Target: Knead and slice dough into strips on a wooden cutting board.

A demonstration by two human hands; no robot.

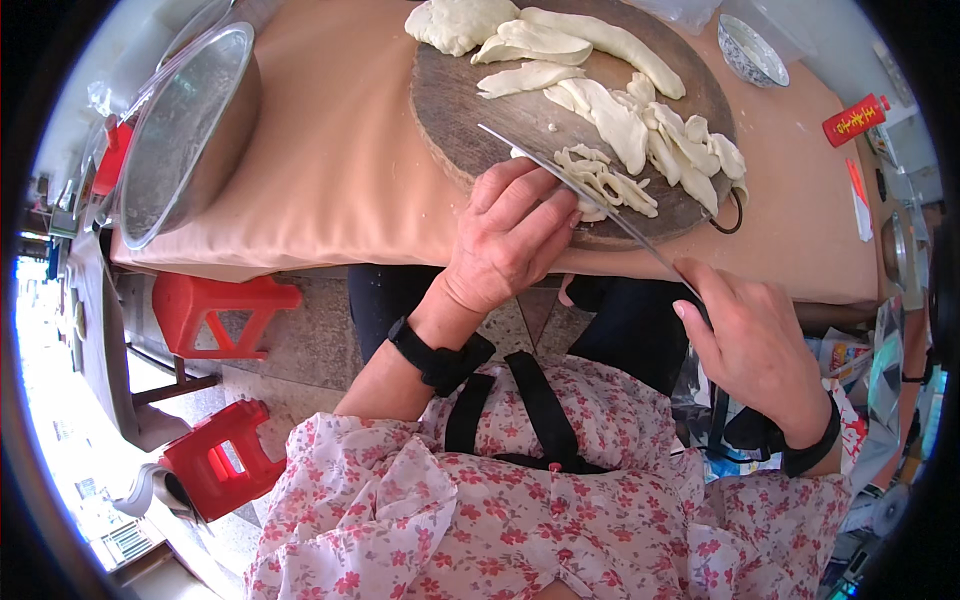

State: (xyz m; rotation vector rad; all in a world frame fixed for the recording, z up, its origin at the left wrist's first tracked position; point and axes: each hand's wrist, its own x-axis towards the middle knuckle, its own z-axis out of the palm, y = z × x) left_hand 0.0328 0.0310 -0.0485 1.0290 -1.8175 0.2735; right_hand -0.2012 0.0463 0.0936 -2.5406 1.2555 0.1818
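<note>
A round wooden chopping board (460,110) carries pale dough in several pieces. My right hand (755,335) grips the dark handle of a knife (625,228), whose thin blade slants up and left across the board's near edge. Beside the blade, my left hand (515,230) has its fingers curled and pressed down, with a bit of pale dough showing by the fingertips; the rest is hidden beneath them. Thin cut dough strips (605,185) lie just beyond the blade. Farther back are flat dough slices (610,118), a long dough roll (610,45) and a dough lump (460,22).
A large metal basin (190,135) stands at the left on the cloth-covered table (330,120). At the back right are a patterned bowl (752,52) and a red can (856,120). A metal ring (738,212) hangs off the board's edge. Red stools (215,315) stand below left.
</note>
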